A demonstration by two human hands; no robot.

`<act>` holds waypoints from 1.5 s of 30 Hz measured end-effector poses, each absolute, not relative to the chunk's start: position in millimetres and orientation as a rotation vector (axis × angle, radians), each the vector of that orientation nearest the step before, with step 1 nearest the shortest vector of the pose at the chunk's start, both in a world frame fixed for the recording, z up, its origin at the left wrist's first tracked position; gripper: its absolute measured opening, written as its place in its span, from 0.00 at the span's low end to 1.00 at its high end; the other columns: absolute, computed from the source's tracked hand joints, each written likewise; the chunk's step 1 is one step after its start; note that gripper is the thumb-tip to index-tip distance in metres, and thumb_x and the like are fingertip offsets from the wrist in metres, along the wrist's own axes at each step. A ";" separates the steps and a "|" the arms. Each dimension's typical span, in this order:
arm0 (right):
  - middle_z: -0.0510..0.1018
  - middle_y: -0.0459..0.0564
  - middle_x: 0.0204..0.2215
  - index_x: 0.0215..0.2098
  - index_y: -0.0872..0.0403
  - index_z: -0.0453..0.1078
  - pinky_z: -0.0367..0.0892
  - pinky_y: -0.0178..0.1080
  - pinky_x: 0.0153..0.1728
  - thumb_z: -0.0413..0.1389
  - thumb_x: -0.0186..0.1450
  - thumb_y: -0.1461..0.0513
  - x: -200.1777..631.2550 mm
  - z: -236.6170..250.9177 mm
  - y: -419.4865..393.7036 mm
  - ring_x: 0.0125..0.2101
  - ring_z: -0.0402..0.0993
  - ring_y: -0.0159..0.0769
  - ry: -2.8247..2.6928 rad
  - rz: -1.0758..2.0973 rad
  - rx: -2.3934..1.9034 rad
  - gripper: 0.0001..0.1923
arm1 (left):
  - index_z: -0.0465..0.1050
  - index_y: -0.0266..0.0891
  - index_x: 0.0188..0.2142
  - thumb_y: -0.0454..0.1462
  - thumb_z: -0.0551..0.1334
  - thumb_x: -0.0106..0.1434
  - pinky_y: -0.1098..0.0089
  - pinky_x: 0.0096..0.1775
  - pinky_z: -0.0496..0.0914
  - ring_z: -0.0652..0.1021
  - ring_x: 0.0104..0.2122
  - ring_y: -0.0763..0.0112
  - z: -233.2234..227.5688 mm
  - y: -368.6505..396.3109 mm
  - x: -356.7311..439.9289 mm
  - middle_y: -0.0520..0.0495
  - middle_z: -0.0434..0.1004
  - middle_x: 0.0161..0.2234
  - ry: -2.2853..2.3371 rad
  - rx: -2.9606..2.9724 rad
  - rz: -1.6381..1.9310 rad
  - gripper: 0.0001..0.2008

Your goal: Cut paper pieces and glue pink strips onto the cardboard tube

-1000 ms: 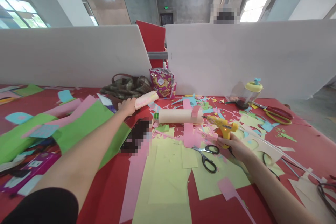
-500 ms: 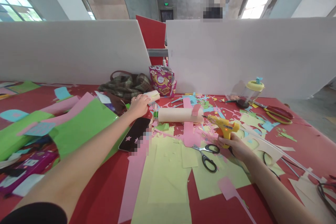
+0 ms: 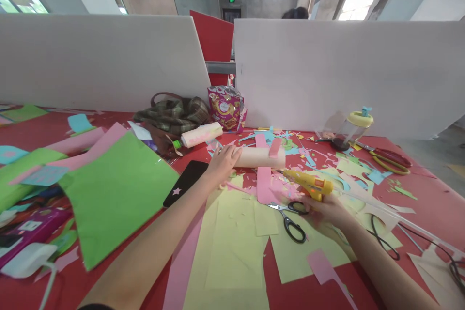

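My left hand (image 3: 225, 161) lies on the left end of the cream-coloured paper roll (image 3: 259, 157), fingers curled over it and touching it, so I am grasping the roll where it rests on the red table (image 3: 428, 203). The roll lies crosswise, near the middle of the table, with a short pink paper strip (image 3: 275, 147) stuck slanting over its top and a longer pink strip (image 3: 264, 185) running out from under it toward me.

My right hand (image 3: 327, 208) is clenched around the handle of the yellow hot glue gun (image 3: 308, 184). The gun's nozzle points left toward the roll and sits near its right end, apart from it. Just beside this hand, on pale yellow paper sheets (image 3: 232, 247), lie the black-handled scissors (image 3: 292, 220), open.

A black phone with a small star on it (image 3: 185, 182) lies just left of my left wrist, its edge under a large green paper sheet (image 3: 116, 189). Behind my left hand is a second, paler paper roll (image 3: 201, 134), lying tilted near a plaid cloth bag (image 3: 174, 114) and a purple snack pouch (image 3: 224, 114) that stands against the white partition board (image 3: 327, 72). Far right, a clear jar with a yellow lid (image 3: 350, 128) is tipped over, with red-and-yellow scissors (image 3: 390, 161) just beyond it.
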State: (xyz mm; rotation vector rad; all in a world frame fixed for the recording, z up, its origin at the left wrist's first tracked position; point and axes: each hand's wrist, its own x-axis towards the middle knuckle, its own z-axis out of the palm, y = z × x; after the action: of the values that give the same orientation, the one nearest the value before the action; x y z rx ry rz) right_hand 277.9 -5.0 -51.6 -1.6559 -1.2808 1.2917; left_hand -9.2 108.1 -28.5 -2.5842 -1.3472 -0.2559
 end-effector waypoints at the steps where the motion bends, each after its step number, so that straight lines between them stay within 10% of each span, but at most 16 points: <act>1: 0.67 0.45 0.14 0.22 0.54 0.66 0.59 0.34 0.11 0.56 0.50 0.55 275.6 -52.6 -5.1 0.15 0.67 0.34 -1.277 1.252 -1.705 0.10 | 0.51 0.39 0.51 0.34 0.56 0.53 0.57 0.50 0.51 0.60 0.50 0.58 -30.7 108.4 -7.5 0.39 0.59 0.49 -1.365 -2.565 -0.274 0.26; 8: 0.64 0.43 0.08 0.21 0.53 0.67 0.54 0.33 0.07 0.56 0.50 0.56 265.9 -55.4 -6.1 0.06 0.60 0.29 -1.341 1.087 -1.809 0.08 | 0.53 0.37 0.51 0.34 0.54 0.54 0.55 0.49 0.50 0.61 0.48 0.57 -36.6 105.8 -0.2 0.39 0.61 0.48 -1.403 -2.528 -0.362 0.24; 22: 0.70 0.46 0.23 0.27 0.53 0.64 0.60 0.35 0.25 0.49 0.54 0.56 248.2 -43.2 16.6 0.23 0.65 0.32 -1.979 0.363 -1.759 0.09 | 0.58 0.33 0.49 0.31 0.46 0.59 0.55 0.52 0.46 0.58 0.53 0.60 -57.9 81.7 -1.3 0.40 0.58 0.53 -1.367 -2.410 -0.606 0.18; 45: 0.66 0.44 0.23 0.24 0.52 0.57 0.59 0.33 0.23 0.47 0.57 0.56 246.6 -55.2 23.7 0.22 0.63 0.31 -2.056 0.238 -1.779 0.08 | 0.60 0.30 0.48 0.31 0.47 0.58 0.52 0.53 0.46 0.58 0.54 0.59 -70.2 80.7 3.2 0.36 0.57 0.53 -1.365 -2.359 -0.737 0.18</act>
State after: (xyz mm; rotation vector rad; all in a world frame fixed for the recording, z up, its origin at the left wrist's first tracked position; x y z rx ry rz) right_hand 246.6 23.7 -55.2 -1.7794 -2.0561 0.2377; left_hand 3.2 80.7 -70.2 -2.3588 -1.3651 -0.7375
